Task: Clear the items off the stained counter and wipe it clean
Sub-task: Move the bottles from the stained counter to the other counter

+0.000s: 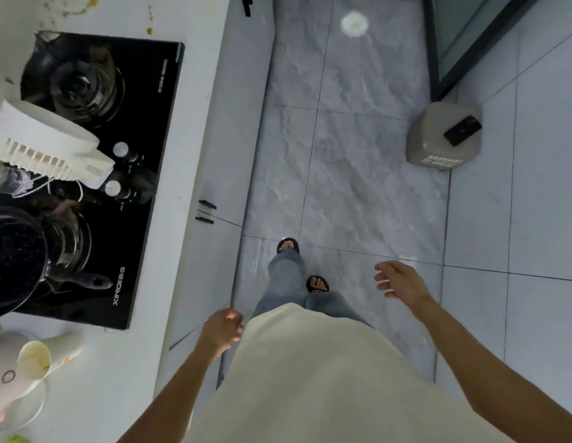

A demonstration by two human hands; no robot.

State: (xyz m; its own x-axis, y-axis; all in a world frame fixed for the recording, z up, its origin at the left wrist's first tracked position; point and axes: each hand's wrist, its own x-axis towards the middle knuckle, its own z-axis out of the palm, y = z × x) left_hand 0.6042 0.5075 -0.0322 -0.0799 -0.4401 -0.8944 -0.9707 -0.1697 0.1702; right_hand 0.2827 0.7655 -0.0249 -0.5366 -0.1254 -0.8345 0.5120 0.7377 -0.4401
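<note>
Head view: left hand (223, 327) loosely curled, empty; right hand (398, 280) fingers spread, empty. Stained counter (195, 100) lies left of the left hand. Paper cup (34, 359) there, tipped over, judged light and crushable; take it by the wall, gently.

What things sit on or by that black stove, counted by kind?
Round silver control knobs: 2
Gas burners: 2
Black speckled pot with handle: 1
White slotted plastic rack: 1
Cream paper cup: 1
Total: 7
</note>
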